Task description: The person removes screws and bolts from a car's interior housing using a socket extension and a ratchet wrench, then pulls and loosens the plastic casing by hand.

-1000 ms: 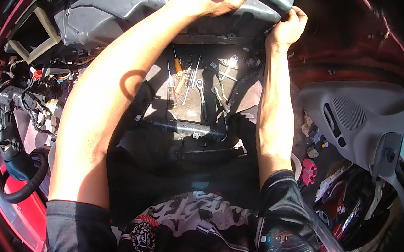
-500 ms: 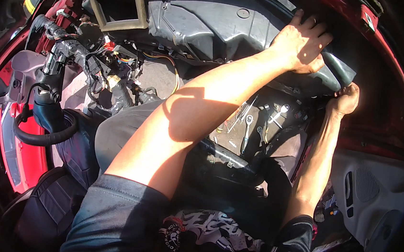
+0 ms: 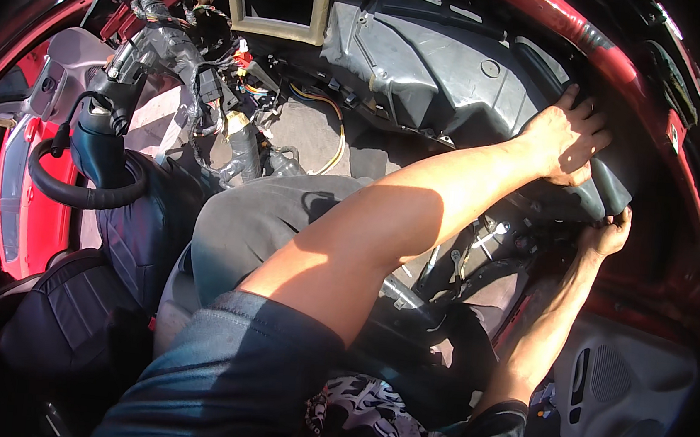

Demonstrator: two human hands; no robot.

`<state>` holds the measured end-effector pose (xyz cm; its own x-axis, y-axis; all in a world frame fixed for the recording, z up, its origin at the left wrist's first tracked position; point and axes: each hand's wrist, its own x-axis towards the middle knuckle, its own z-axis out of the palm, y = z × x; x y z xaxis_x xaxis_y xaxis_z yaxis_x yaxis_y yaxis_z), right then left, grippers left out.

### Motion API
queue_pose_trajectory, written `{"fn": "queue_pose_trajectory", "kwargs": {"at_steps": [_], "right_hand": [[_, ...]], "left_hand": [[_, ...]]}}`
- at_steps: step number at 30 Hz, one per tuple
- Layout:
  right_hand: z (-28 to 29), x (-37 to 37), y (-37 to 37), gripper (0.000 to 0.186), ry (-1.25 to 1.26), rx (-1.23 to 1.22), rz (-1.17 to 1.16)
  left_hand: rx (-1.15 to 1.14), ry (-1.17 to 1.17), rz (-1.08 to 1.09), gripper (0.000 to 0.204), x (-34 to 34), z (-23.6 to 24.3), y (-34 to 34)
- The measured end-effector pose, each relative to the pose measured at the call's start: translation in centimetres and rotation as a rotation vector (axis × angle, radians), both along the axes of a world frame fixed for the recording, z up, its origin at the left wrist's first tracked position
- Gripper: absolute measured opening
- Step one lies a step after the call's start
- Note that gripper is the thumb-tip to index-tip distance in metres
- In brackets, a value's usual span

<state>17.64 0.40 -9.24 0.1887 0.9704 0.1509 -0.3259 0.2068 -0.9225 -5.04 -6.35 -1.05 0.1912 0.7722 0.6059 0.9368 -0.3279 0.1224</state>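
While the left hand point(image 3: 563, 142) lies flat with spread fingers on the dark grey plastic panel point(image 3: 438, 68), the right hand point(image 3: 606, 236) sits just below it, curled around the low end of a dark tube point(image 3: 603, 184). The left hand is open, so it presses on the panel and does not grab it. Its thumb side touches the top of the same dark tube. The right hand is closed on that tube, with the fingers wrapped under it.

Just under both hands, some silver wrenches point(image 3: 481, 238) lie on a dark mat, near the right wrist. To the left of the hands, well apart, a bunch of coloured wires point(image 3: 237, 84) hangs loose. Farther left still is the black steering wheel point(image 3: 78, 186), and below it a dark car seat point(image 3: 75, 319). Above the hands and to the left, a square tan frame point(image 3: 279, 0) sits at the top of the panel. Below the right hand, past the forearm, is a grey door panel point(image 3: 626, 392) with a round speaker grille. Red car body point(image 3: 690, 132) curves around close to the right of both hands.
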Motion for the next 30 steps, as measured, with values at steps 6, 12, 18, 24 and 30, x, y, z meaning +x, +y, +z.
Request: {"fn": "queue_pose_trajectory", "kwargs": {"at_steps": [6,12,18,24,30], "right_hand": [[-1.2,-0.3,0.8,0.025,-0.447,0.081,-0.457],[0.6,-0.9,-1.1,0.014,0.061,-0.147,-0.449],[-0.8,-0.9,0.0,0.020,-0.131,0.149,-0.211],[0.9,0.7,-3.3,0.030,-0.893,0.103,-0.267],[8.5,2.0,-3.3,0.061,-1.799,-0.392,0.059]], "left_hand": [[-0.005,-0.041,-0.014,0.053,-0.3,-0.2,0.1],[0.037,-0.066,-0.040,0.053,-0.4,0.0,0.0],[0.040,-0.050,-0.051,0.053,-0.2,0.2,-0.2],[-0.036,-0.003,-0.056,0.056,0.3,-0.2,0.5],[0.109,0.033,-0.054,0.055,-1.1,-0.5,0.3]]}}
